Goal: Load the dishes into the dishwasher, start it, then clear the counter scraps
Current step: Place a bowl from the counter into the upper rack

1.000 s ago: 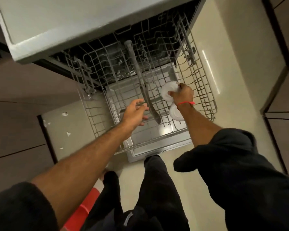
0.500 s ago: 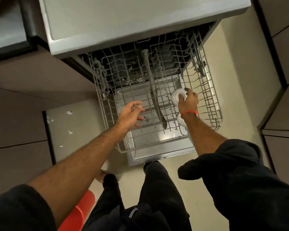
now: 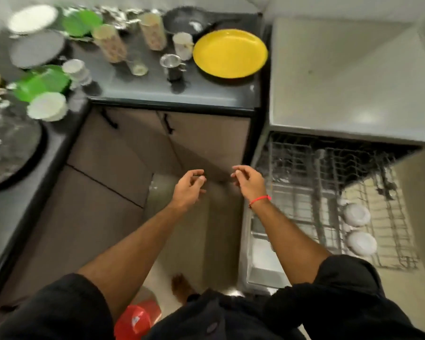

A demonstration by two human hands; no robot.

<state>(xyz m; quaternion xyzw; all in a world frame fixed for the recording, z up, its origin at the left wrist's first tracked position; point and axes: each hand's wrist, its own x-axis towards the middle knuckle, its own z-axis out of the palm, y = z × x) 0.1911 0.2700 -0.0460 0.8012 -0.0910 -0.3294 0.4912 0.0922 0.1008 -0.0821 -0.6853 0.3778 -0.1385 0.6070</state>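
Left hand [image 3: 188, 188] and right hand [image 3: 248, 181] — fingers loosely curled, grasping nothing — hover beside the grey wire dishwasher rack [image 3: 304, 212] holding two white round bowls [image 3: 356, 214].

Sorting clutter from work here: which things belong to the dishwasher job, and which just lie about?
Job: rack; two white bowls; yellow plate; green plates; steel cup.
Lying about: red object on floor.

Beige cabinet doors [image 3: 123, 153] with black handles [image 3: 168, 123] under counter; red object [image 3: 133, 322] on floor, blurred.
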